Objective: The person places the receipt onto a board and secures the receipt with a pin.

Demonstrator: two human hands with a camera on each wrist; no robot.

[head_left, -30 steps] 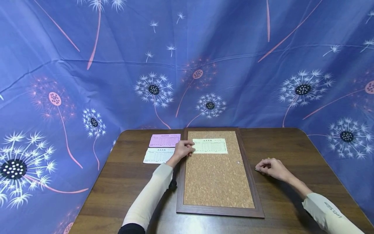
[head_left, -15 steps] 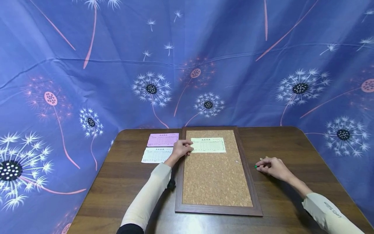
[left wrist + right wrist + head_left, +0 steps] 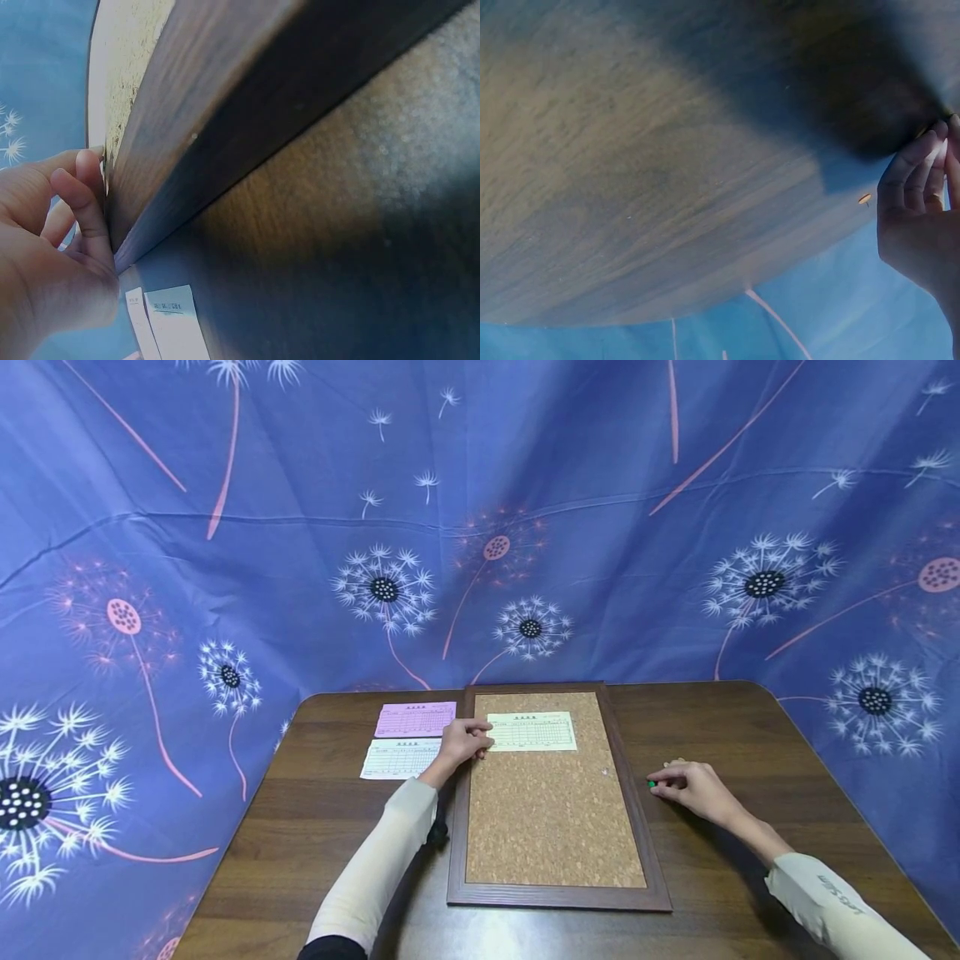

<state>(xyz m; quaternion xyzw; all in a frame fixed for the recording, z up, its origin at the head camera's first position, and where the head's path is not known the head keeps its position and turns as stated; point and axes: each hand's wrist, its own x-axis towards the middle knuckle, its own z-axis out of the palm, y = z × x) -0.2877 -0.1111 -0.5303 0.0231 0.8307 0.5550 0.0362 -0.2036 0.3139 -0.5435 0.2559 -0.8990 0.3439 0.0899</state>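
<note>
The right hand [image 3: 696, 787] pinches a small green tack [image 3: 652, 784] right of the corkboard [image 3: 555, 827]. The left hand [image 3: 461, 743] touches, pinching or pressing I cannot tell, the left edge of a pale-yellow printed form [image 3: 532, 732] on the upper cork.

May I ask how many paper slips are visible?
3: yellowish-green paper slip on the brown-framed corkboard; pink paper slip and white paper slip on the wooden table, left of the corkboard.

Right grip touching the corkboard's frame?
Apart. The head view shows a strip of table between the frame's right side and the right grip, and also short of the small green object it pinches.
</note>
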